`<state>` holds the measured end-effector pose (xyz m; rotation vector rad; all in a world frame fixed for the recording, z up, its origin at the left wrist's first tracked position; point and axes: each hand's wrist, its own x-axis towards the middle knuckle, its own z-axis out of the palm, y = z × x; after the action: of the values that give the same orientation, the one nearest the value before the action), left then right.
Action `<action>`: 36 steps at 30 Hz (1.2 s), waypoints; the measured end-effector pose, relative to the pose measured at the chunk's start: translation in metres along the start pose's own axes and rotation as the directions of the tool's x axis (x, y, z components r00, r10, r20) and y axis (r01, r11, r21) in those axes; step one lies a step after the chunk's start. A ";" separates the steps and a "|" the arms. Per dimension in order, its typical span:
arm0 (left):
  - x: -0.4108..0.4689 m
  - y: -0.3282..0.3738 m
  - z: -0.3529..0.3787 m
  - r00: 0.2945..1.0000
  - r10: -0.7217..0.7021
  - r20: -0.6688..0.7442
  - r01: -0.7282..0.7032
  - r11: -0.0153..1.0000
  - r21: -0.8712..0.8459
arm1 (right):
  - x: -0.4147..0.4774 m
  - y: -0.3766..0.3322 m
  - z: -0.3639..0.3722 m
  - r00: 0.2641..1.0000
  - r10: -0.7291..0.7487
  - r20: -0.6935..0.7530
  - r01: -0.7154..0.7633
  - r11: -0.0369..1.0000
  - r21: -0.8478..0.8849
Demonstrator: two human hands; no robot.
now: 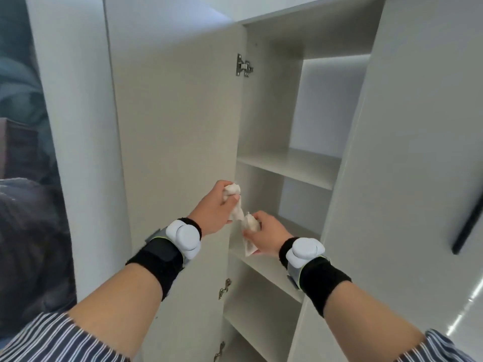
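Cloth: you hold a white cloth (236,205), plain, matte and heavily crumpled, bunched into a loose twist. It is in the air between your two hands, just in front of the open cabinet (271,100).
Upper part: a rounded wad bulges out of the top of your left fist, and a short tail hangs below it.
Lower part: a flatter, creased strip (249,248) runs through your right hand and hangs below it, in front of the middle shelf (269,269).
One piece or two: cannot tell. The parts meet or nearly meet between your hands.
Left hand (213,209): closed round the upper wad, thumb on the cloth. It is the higher and farther hand.
Right hand (269,237): fingers curled round the lower strip. It is lower, nearer and just right of the left hand.
Door (177,126): pale panel swung open to the left, with a metal hinge (244,66) far up its edge.
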<state>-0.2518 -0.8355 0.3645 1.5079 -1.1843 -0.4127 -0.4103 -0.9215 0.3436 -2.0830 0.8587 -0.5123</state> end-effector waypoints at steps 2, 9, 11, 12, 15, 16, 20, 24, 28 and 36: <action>0.031 0.017 0.012 0.999 0.030 -0.019 -0.030 1.000 -0.010 | 0.017 0.006 -0.024 1.000 0.004 -0.017 -0.004 1.000 0.012; 0.099 0.025 0.032 0.997 0.051 -0.051 -0.044 0.991 0.124 | 0.055 0.009 -0.068 0.996 -0.038 -0.086 0.039 0.999 0.014; 0.117 0.021 0.038 0.998 0.049 -0.027 -0.046 0.994 0.098 | 0.066 0.013 -0.072 0.995 -0.030 -0.093 0.030 1.000 0.006; 0.127 0.020 0.041 0.998 0.057 -0.020 -0.055 0.994 0.098 | 0.072 0.016 -0.074 0.995 -0.018 -0.094 0.019 1.000 0.005; 0.158 0.021 0.045 0.997 0.077 -0.013 -0.076 0.993 0.087 | 0.093 0.023 -0.077 0.996 0.010 -0.092 -0.007 1.000 0.023; 0.171 0.020 0.046 0.997 0.082 -0.007 -0.081 0.993 0.084 | 0.100 0.025 -0.077 0.996 0.020 -0.088 -0.017 0.999 0.031; 0.223 0.026 0.048 0.992 0.126 0.013 -0.127 0.989 0.073 | 0.126 0.017 -0.085 0.996 0.002 -0.092 0.009 0.992 0.122; 0.284 0.032 0.055 0.983 0.181 0.017 -0.181 0.975 0.125 | 0.168 -0.017 -0.113 0.980 -0.010 -0.199 0.056 0.972 0.228; 0.340 0.032 0.062 0.979 0.188 0.083 -0.198 0.971 0.132 | 0.206 -0.049 -0.141 0.958 0.051 -0.283 0.046 0.944 0.326; 0.434 0.025 0.095 0.965 0.171 0.199 -0.222 0.938 0.267 | 0.270 -0.050 -0.204 0.775 0.168 -0.609 -0.059 0.979 0.196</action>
<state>-0.1480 -1.2461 0.5022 1.6034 -1.5731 -0.2455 -0.3296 -1.2031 0.5205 -1.6933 1.2582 -1.2091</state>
